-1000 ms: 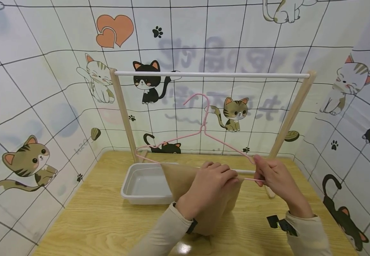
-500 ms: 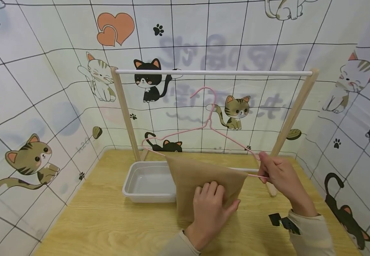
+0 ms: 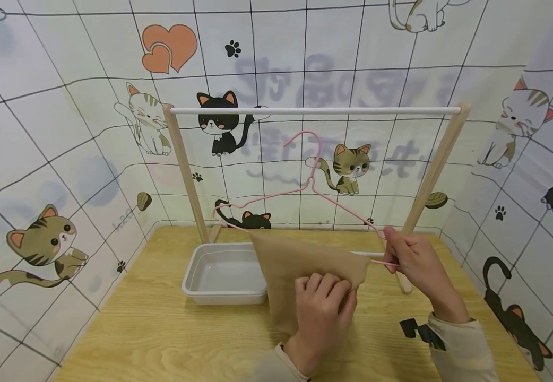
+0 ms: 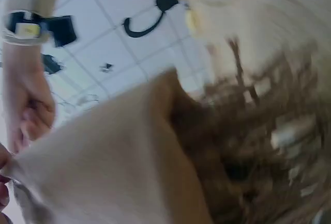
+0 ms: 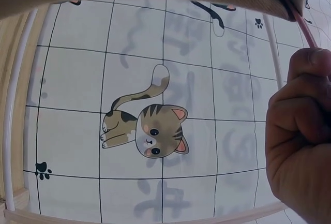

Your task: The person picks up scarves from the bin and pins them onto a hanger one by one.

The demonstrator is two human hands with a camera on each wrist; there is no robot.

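Observation:
A pink wire hanger stands with its hook up, and my right hand grips its right corner. Over the hanger's lower bar hangs a brown cloth, its top edge sloping down to the right. My left hand is in front of the cloth with its fingers curled, pinching it near the right side. In the left wrist view, fingertips hold a pulled-up bit of cloth at the left edge; a blurred, dark-patterned brown surface shows at lower right. The right wrist view shows curled fingers around the pink wire.
A wooden rack with a white top rod stands behind the hanger. A white plastic tub sits at left on the wood-grain table, partly behind the cloth. Walls printed with cats and grid lines enclose the table.
My left hand has dropped from the cloth's top edge to its front, then curled onto it near the right side. The hanger has shifted slightly right and up. My right hand keeps its grip.

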